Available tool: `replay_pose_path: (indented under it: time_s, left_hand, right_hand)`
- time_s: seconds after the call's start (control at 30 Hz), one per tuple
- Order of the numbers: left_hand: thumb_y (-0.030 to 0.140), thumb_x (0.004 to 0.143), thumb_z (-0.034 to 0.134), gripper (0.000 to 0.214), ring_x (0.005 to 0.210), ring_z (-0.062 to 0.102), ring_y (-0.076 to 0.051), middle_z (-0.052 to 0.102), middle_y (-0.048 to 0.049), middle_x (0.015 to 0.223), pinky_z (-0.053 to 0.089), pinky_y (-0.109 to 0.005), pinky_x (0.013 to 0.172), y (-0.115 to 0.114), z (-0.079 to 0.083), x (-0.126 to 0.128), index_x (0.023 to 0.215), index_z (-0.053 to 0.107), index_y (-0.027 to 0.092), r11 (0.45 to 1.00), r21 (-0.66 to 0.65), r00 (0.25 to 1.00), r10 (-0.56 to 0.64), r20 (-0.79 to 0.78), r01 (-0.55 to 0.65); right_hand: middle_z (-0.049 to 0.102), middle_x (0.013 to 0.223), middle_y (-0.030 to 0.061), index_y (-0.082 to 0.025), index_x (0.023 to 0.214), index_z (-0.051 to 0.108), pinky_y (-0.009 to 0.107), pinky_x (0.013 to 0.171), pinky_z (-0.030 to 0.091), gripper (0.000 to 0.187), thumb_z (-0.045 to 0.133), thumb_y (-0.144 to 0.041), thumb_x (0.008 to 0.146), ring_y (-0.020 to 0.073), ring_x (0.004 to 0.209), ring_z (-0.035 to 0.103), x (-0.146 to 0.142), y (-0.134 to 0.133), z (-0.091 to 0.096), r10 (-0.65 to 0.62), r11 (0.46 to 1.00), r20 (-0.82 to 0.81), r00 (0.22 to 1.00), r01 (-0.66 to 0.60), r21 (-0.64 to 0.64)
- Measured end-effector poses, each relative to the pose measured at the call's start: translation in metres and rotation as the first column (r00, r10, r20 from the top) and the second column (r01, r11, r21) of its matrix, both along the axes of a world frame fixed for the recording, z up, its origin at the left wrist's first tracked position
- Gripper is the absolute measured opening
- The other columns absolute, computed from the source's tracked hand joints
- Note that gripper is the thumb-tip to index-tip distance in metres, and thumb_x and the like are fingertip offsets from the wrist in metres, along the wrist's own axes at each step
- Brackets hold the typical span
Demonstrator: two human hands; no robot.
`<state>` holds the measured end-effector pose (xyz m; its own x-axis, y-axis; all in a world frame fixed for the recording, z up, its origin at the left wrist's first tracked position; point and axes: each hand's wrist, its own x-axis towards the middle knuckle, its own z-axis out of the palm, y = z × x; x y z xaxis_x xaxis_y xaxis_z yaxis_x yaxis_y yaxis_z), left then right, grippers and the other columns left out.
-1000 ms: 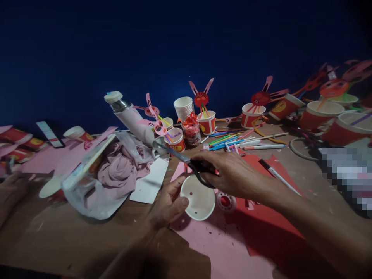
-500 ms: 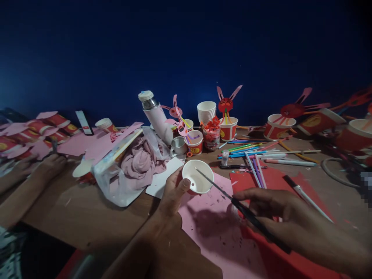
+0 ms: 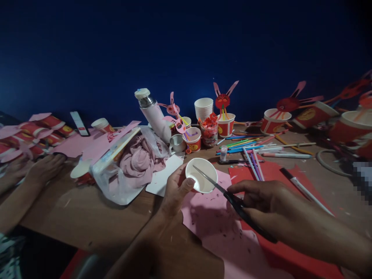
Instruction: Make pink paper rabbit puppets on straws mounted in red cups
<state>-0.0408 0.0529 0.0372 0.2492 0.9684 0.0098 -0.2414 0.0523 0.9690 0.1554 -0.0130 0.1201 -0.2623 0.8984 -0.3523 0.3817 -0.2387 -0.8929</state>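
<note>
My left hand grips a paper cup from its left side, the thumb over the near rim and the cup's mouth tipped toward me. Black-handled scissors are in my right hand. Their blades look closed and reach up-left across the cup's mouth; whether the tip touches the inner wall I cannot tell. Beneath the cup lies a sheet of pink paper with dark scraps on it. Red paper extends under my right hand.
Behind stand paper cups with rabbit figures, a cup stack, a jar of red scraps, a metal mug and a thermos. Pens and sticks lie right. At left are a plastic bag and another person's hands.
The cup has turned slightly in my left hand, and the hole seen earlier in its bottom no longer shows. The scissors have shifted a little left and up. The whole view has shifted slightly.
</note>
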Motion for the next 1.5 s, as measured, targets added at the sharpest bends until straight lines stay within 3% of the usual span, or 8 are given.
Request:
replay_pose_path:
  time_s: [0.4, 0.63, 0.73, 0.83, 0.97, 1.07, 1.27, 1.5]
  left_hand:
    - [0.045, 0.062, 0.067, 0.062, 0.081, 0.059, -0.022, 0.062, -0.0114, 0.096, 0.049, -0.028, 0.058, -0.001, 0.002, 0.002, 0.112, 0.053, 0.011, 0.999, 0.031, 0.999, -0.035, 0.006, 0.035]
    - [0.045, 0.063, 0.066, 0.059, 0.079, 0.059, -0.021, 0.062, -0.0113, 0.097, 0.049, -0.026, 0.056, 0.0, 0.003, 0.002, 0.109, 0.054, 0.01, 0.998, 0.043, 0.999, -0.053, -0.001, 0.053]
    - [0.045, 0.063, 0.066, 0.059, 0.081, 0.06, -0.022, 0.063, -0.0116, 0.098, 0.05, -0.027, 0.059, 0.0, 0.004, 0.003, 0.109, 0.054, 0.01, 0.999, 0.039, 0.999, -0.036, -0.031, 0.037]
    - [0.044, 0.059, 0.068, 0.061, 0.09, 0.059, -0.025, 0.063, -0.0122, 0.102, 0.05, -0.029, 0.068, 0.001, 0.005, 0.004, 0.109, 0.056, 0.009, 0.999, 0.048, 0.993, 0.025, -0.111, -0.02]
    - [0.039, 0.059, 0.069, 0.06, 0.095, 0.058, -0.024, 0.063, -0.0115, 0.105, 0.049, -0.028, 0.074, 0.001, 0.007, 0.005, 0.109, 0.056, 0.009, 0.994, 0.072, 0.983, 0.095, -0.16, -0.084]
    - [0.038, 0.061, 0.068, 0.057, 0.087, 0.06, -0.022, 0.064, -0.0102, 0.102, 0.051, -0.027, 0.069, 0.001, 0.009, 0.006, 0.11, 0.056, 0.01, 0.991, 0.066, 0.978, 0.124, -0.165, -0.115]
    - [0.039, 0.064, 0.065, 0.056, 0.075, 0.062, -0.02, 0.065, -0.01, 0.093, 0.052, -0.026, 0.059, 0.001, 0.009, 0.007, 0.111, 0.056, 0.009, 0.996, 0.048, 0.99, 0.081, -0.119, -0.076]
    - [0.04, 0.068, 0.063, 0.051, 0.071, 0.064, -0.019, 0.064, -0.0102, 0.095, 0.052, -0.027, 0.059, 0.001, 0.004, 0.006, 0.11, 0.055, 0.011, 0.997, 0.061, 0.997, 0.041, -0.072, -0.036]
  right_hand:
    - [0.059, 0.057, 0.0003, -0.018, 0.104, 0.06, 0.019, 0.037, 0.033, 0.032, 0.055, -0.023, 0.073, 0.0094, 0.044, 0.045, -0.001, 0.004, 0.0, 0.022, 0.993, 0.181, 0.983, -0.042, 0.107]
    - [0.056, 0.05, -0.0017, -0.02, 0.093, 0.063, 0.02, 0.037, 0.028, 0.023, 0.053, -0.023, 0.072, 0.0092, 0.041, 0.045, 0.001, 0.003, -0.005, 0.008, 0.973, 0.277, 0.961, -0.071, 0.218]
    - [0.055, 0.05, -0.0024, -0.021, 0.079, 0.063, 0.02, 0.038, 0.023, 0.014, 0.05, -0.021, 0.072, 0.0085, 0.042, 0.042, -0.001, 0.004, -0.008, 0.006, 0.944, 0.429, 0.903, -0.146, 0.296]
    - [0.056, 0.052, -0.0015, -0.02, 0.067, 0.06, 0.022, 0.041, 0.02, 0.014, 0.047, -0.016, 0.07, 0.0079, 0.043, 0.04, -0.005, 0.006, -0.013, -0.005, 0.907, 0.605, 0.796, -0.251, 0.338]
    - [0.064, 0.06, 0.0007, -0.021, 0.073, 0.062, 0.025, 0.043, 0.014, 0.019, 0.044, -0.013, 0.07, 0.0091, 0.042, 0.042, -0.012, 0.005, -0.022, -0.081, 0.842, 0.713, 0.696, -0.335, 0.423]
    - [0.065, 0.059, 0.001, -0.021, 0.074, 0.062, 0.027, 0.043, 0.011, 0.02, 0.044, -0.014, 0.071, 0.0102, 0.041, 0.043, -0.013, 0.003, -0.024, -0.128, 0.804, 0.727, 0.674, -0.358, 0.474]
    - [0.064, 0.059, -0.001, -0.023, 0.073, 0.062, 0.027, 0.043, 0.014, 0.019, 0.045, -0.015, 0.07, 0.0101, 0.043, 0.046, -0.011, -0.001, -0.017, -0.067, 0.845, 0.703, 0.708, -0.334, 0.417]
    - [0.065, 0.061, 0.0002, -0.022, 0.073, 0.061, 0.027, 0.044, 0.015, 0.017, 0.045, -0.018, 0.071, 0.0111, 0.045, 0.048, -0.012, 0.0, -0.016, -0.06, 0.871, 0.709, 0.703, -0.31, 0.381]
